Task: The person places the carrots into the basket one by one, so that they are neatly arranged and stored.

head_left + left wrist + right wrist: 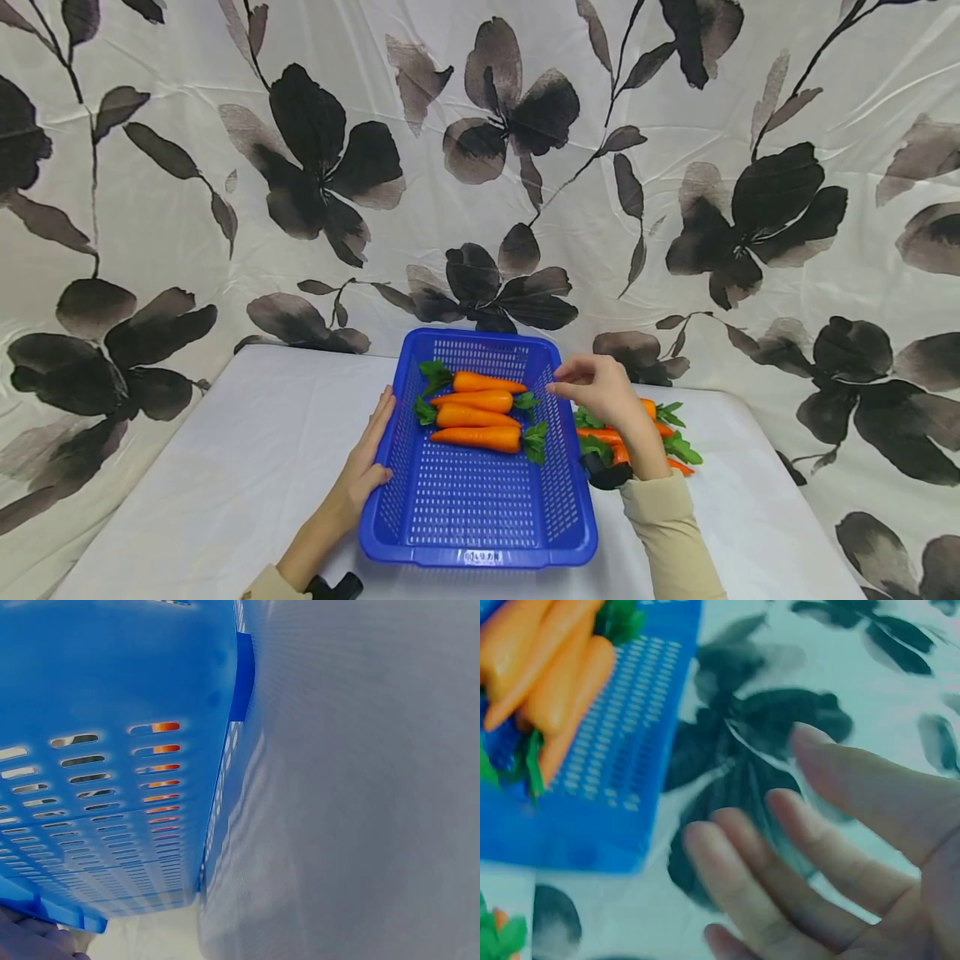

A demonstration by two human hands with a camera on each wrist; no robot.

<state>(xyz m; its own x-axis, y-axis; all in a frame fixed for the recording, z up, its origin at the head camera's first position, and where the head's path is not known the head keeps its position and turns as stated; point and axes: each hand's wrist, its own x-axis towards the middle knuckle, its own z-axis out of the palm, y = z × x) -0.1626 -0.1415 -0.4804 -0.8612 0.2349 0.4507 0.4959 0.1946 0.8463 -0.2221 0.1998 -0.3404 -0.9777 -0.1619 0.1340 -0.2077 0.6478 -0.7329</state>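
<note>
A blue perforated plastic basket (474, 508) stands on the table with several orange carrots (480, 437) with green tops lying across its far half. My left hand (358, 479) rests against the basket's left side, fingers extended along the outside and thumb at the rim. In the left wrist view, part of that hand (37, 941) shows under the basket's edge at lower left. Over the right rim, my right hand (596, 387) holds nothing; its fingers (761, 877) are spread and slightly bent in the right wrist view.
More carrots (678, 448) with leafy tops lie on the table to the right of the basket, partly hidden by my right forearm. White cloth covers the table (247, 467). Behind it hangs a white curtain (420, 225) printed with dark flowers.
</note>
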